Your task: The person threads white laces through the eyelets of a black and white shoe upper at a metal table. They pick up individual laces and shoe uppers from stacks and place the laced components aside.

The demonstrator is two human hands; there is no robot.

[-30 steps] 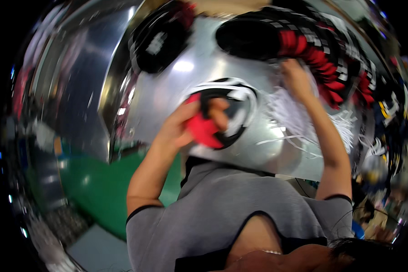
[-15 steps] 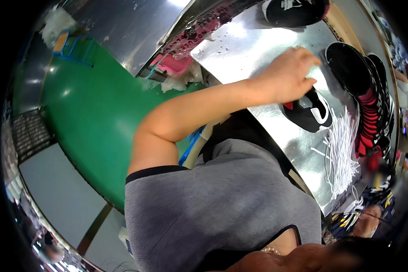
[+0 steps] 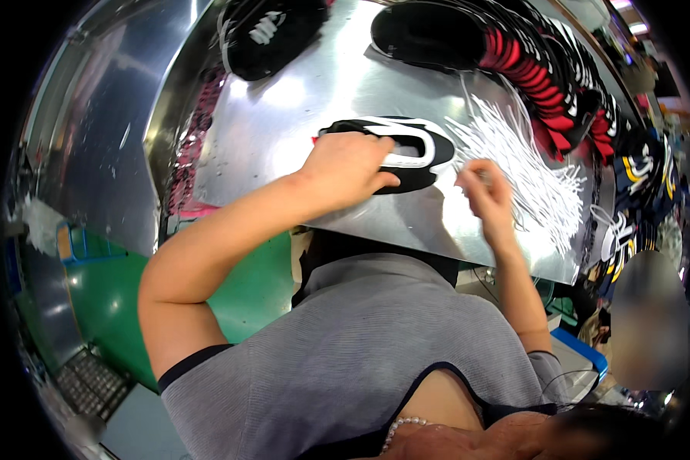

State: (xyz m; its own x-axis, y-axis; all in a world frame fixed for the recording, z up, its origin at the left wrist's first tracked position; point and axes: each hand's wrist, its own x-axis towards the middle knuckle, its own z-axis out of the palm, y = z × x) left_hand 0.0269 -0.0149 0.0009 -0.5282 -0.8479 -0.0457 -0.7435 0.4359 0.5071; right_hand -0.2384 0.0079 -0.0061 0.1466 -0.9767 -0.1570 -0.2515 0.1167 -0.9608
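Observation:
A black shoe upper (image 3: pixel 418 178) with a white-edged lacing opening and a small red patch at its left end lies on the metal table (image 3: pixel 261 138). My left hand (image 3: pixel 350 165) is over its left half, fingers curled at the opening and thumb along the near side, gripping it. Just off the upper's right end is my right hand (image 3: pixel 487 192), its fingers drawn together in a pinch. Whatever is between them is too blurred to make out. A loose spread of white shoelaces (image 3: pixel 533 169) lies right beside that hand.
A long row of stacked black-and-red shoe uppers (image 3: pixel 529 84) curves along the far right. Another black shoe upper (image 3: pixel 272 34) sits at the far left of the table. More dark uppers with yellow and white trim (image 3: pixel 629 180) are at the right. A blue-framed stool (image 3: pixel 92 245) stands on the green floor.
My view has turned, so the table now lies across in front of me. My right hand has come into view beside the laces. My left hand has settled onto the upper, which now lies crosswise.

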